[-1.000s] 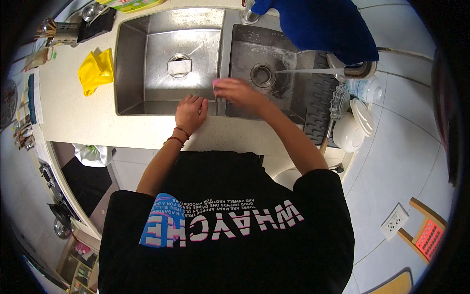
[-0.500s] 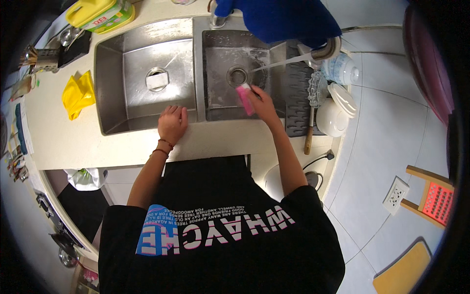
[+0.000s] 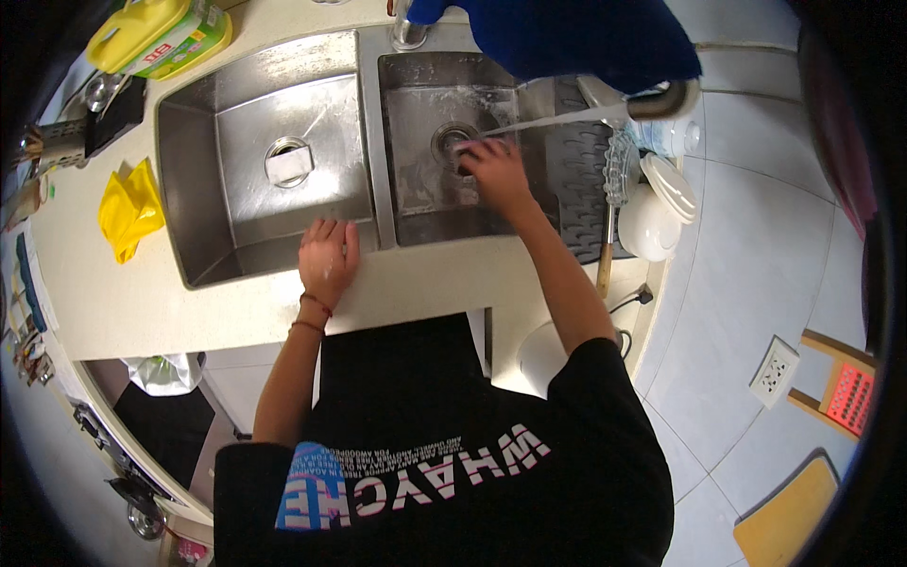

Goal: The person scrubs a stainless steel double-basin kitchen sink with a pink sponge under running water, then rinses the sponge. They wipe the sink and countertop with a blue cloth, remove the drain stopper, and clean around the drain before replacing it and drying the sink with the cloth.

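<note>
With 12 o'clock at the top of the view, the right hand (image 3: pixel 496 175) is in the right basin (image 3: pixel 416 94) of a steel double sink, at about 4 o'clock from its drain (image 3: pixel 453 130); its fingers are bent and drawn together on a pink piece (image 3: pixel 461 147), only a blurred edge of which shows at the fingertips, beside the drain; a stream of water (image 3: pixel 557 120) runs in from the 3 o'clock side, out of a tap spout (image 3: pixel 669 102), and passes just above the fingers; the left hand (image 3: pixel 326 260) rests palm down at the front rim of the left basin (image 3: pixel 312 203), at 5 o'clock from a whitish block (image 3: pixel 289 166) that lies over that basin's drain; its fingers are loosely bent, thumb a little apart, with nothing seen in them; two thin red bands (image 3: pixel 310 315) circle the left wrist; on the counter (image 3: pixel 217 317), at the left basin's 8 o'clock, lies a crumpled yellow cloth (image 3: pixel 130 208), and between its 10 and 11 stands a yellow jug (image 3: pixel 156 38); a blue cloth (image 3: pixel 576 38) hangs between the right basin's 1 and 2 o'clock; a dark ridged mat (image 3: pixel 586 175) lies at its 3, and a white pot (image 3: pixel 650 227) with a lid stands at its 4.
</note>
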Tool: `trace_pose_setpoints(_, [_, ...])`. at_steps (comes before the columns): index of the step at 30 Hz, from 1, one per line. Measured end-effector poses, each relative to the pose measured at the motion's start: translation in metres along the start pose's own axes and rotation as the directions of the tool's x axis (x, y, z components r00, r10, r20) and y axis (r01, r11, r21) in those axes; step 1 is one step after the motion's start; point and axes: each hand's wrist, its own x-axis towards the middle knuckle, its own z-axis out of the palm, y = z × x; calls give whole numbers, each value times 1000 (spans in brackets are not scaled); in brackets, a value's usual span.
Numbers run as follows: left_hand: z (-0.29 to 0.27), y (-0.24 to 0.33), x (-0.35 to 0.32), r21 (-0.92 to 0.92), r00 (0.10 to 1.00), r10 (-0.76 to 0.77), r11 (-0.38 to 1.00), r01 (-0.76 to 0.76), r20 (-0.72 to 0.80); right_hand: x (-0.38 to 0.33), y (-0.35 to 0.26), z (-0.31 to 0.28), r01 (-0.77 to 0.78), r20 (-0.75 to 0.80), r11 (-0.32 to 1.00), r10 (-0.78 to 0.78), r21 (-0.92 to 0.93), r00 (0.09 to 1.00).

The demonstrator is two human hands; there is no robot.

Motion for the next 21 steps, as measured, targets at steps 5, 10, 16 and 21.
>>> trace_pose_setpoints(5, [2, 3, 4, -43, 999, -24, 999, 26, 31, 70, 6, 52, 505, -249, 844, -535, -180, 807])
trace_pose_setpoints(10, [4, 0, 1, -41, 997, -33, 998, 36, 69, 160, 9, 62, 495, -132, 767, -586, -408, 799])
trace_pose_setpoints(16, [2, 1, 1, -70, 988, -79, 994, 89, 131, 140, 45, 128, 57, -157, 962, -101, -266, 982])
trace_pose_setpoints(21, [0, 2, 6, -59, 994, -56, 996, 62, 98, 121, 74, 133, -537, -71, 843, 538, 34, 840])
